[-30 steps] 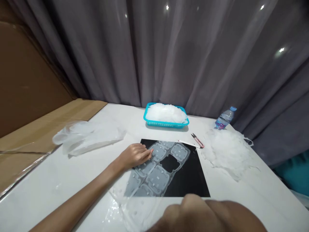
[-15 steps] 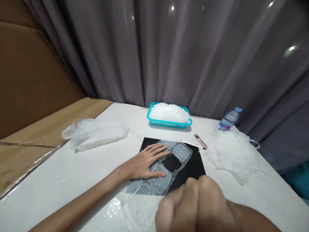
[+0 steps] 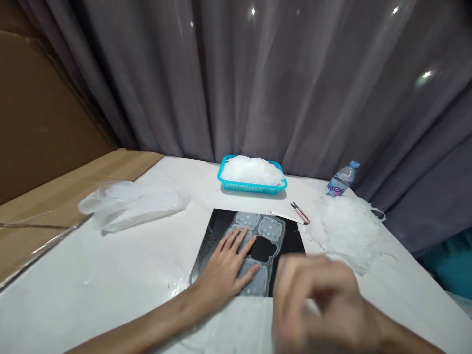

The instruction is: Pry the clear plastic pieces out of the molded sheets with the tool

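My left hand lies flat with its fingers spread, pressing on a translucent moulded sheet. Several rounded rectangular panels form the sheet, and through one cut-out the black mat beneath shows. Closer to the camera, my right hand is raised near the front right of the mat, fingers curled in and smeared by motion. A small pale patch shows inside its curl; what it holds, if anything, I cannot make out.
Behind the mat stands a blue basket heaped with white material. Pink-handled thread snips and a slim white tool lie right of it. Further right are a white plastic heap and a water bottle. A clear bag lies left, beside cardboard.
The sheet has turned on the mat to point more straight away from me, my left hand with it. My right hand has shifted right, still curled. The whole view has shifted slightly.
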Motion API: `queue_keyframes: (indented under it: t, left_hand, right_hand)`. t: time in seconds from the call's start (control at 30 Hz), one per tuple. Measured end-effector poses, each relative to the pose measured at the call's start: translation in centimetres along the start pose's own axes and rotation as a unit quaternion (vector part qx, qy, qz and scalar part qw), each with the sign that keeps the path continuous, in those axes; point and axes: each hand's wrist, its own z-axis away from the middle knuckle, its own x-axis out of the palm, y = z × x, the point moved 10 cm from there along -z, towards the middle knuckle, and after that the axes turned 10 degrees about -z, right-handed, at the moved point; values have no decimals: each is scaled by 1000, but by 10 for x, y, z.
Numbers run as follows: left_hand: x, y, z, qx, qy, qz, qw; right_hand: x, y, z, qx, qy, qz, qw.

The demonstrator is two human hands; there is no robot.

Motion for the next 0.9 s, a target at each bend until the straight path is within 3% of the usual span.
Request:
queue_keyframes:
  t: [0.07,0.13,0.17,0.2,0.3,0.47,0.6,0.73,0.8,0.9]
  left_hand:
    - [-1,8,5,-20,24,-18,999]
    - [-4,15,8,-34,42,-33,998]
    - [-6,19,10,-38,51,-37,997]
    - [-8,23,11,-40,59,-40,997]
    - [-12,33,15,-39,69,-42,996]
    - [-8,43,23,-34,49,-23,998]
    - [-9,30,18,-45,15,19,999]
    - [-26,8,-25,4,-7,99,995]
    - [-35,3,-52,70,-5,136,988]
    - [-30,-1,-78,151,-49,176,971]
  right_hand:
    - [-53,27,2,37,108,143,983]
    - [-93,65,10,100,130,352,921]
    - [-107,85,15,123,118,454,875]
    - [-118,103,22,133,120,485,856]
    - [-133,140,43,146,134,524,828]
    - [-130,159,61,152,135,525,827]
    - [-131,158,63,145,138,496,845]
    - [-133,145,58,124,167,462,862]
    - [-137,134,57,112,209,444,864]
    - [-144,121,59,91,273,396,872]
